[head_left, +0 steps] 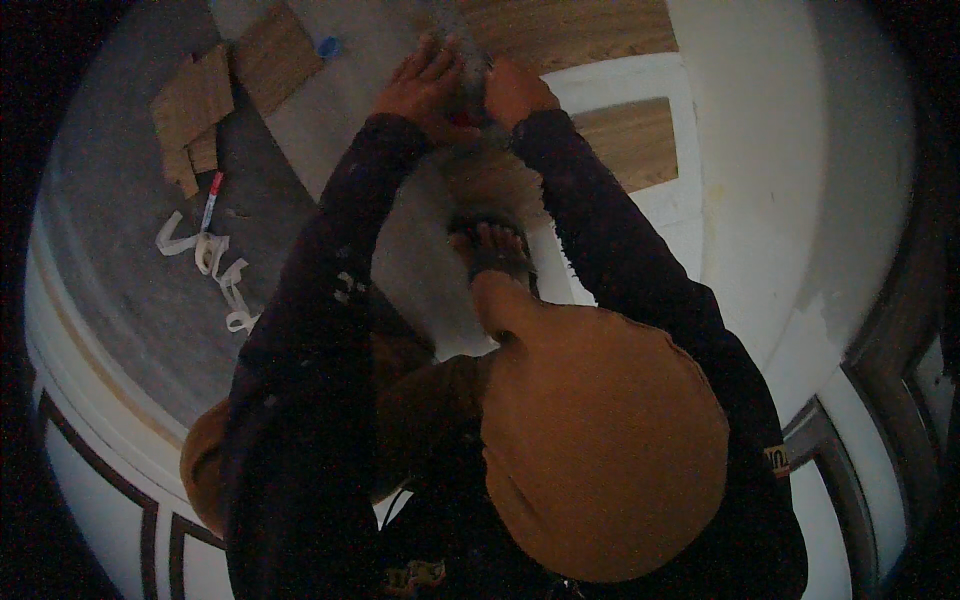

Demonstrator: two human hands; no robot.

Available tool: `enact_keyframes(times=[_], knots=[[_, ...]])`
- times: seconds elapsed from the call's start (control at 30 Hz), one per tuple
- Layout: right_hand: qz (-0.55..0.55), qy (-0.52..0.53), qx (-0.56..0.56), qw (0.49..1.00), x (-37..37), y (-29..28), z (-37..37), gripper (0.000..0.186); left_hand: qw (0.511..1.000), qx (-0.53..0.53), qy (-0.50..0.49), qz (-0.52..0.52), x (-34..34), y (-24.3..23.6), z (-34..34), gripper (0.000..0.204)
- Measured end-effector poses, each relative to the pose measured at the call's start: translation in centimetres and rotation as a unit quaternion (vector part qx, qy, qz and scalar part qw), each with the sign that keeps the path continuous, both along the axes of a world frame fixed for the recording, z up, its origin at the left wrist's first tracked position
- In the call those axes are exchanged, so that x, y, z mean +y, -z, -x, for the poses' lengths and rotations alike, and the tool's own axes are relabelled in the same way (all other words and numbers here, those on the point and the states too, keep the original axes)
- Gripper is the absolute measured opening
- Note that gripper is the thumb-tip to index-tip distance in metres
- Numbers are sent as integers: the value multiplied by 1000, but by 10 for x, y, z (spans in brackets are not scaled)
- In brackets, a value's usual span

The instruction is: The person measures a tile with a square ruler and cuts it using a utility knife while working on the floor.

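Observation:
My left hand (425, 85) lies with its fingers stretched out on a grey board or sheet (330, 125) on the floor. Close beside it, my right hand (518, 95) is closed in a fist. Whatever it grips is hidden in the dim light. A small red thing (462, 119) shows near my left thumb, too dark to name. Below the hands, between my forearms, lies a wood-grain piece (490, 178). Another wood-grain plank (580, 30) is just beyond my right hand, and a shorter wood-grain piece (632, 142) sits right of my right forearm.
Wood-grain offcuts (195, 100) and a blue round cap (329, 47) lie at the far left. Nearer are a slim red-and-white stick (211, 200) and curled white strips (208, 256). My sandalled foot (497, 245) is below the hands. A pale wall (770, 170) rises at right.

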State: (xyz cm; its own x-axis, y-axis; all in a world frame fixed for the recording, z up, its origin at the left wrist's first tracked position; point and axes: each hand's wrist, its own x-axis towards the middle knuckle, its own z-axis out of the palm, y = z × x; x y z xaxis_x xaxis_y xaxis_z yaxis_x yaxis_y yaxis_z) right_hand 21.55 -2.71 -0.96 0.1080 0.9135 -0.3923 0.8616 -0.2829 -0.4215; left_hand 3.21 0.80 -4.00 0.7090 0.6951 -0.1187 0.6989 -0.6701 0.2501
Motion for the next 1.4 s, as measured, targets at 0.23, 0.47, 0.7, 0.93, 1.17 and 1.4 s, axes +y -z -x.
enact_keyframes(times=[0.23, 0.47, 0.7, 0.93, 1.17, 1.4], knots=[[42, -27, 13, 999, -4, -20, -3, 28, 999, -52, -11, 10, 2, -5, 0, 107], [34, -22, -5, 999, -6, -9, -3, 31, 996, -87, -3, -7, 3, -1, 3, 104], [77, -107, 38, 991, -9, -28, -6, 41, 999, -39, -5, 13, 6, -5, 3, 103], [99, -43, -6, 994, -26, -32, -3, 35, 1000, -12, -2, 14, 5, -11, -1, 105], [58, -32, -12, 998, -53, -19, -4, 32, 999, 18, -13, 43, 3, -29, -7, 105], [85, 32, -17, 996, -52, -29, 1, 32, 999, -2, -6, 32, 8, -17, -2, 105]])
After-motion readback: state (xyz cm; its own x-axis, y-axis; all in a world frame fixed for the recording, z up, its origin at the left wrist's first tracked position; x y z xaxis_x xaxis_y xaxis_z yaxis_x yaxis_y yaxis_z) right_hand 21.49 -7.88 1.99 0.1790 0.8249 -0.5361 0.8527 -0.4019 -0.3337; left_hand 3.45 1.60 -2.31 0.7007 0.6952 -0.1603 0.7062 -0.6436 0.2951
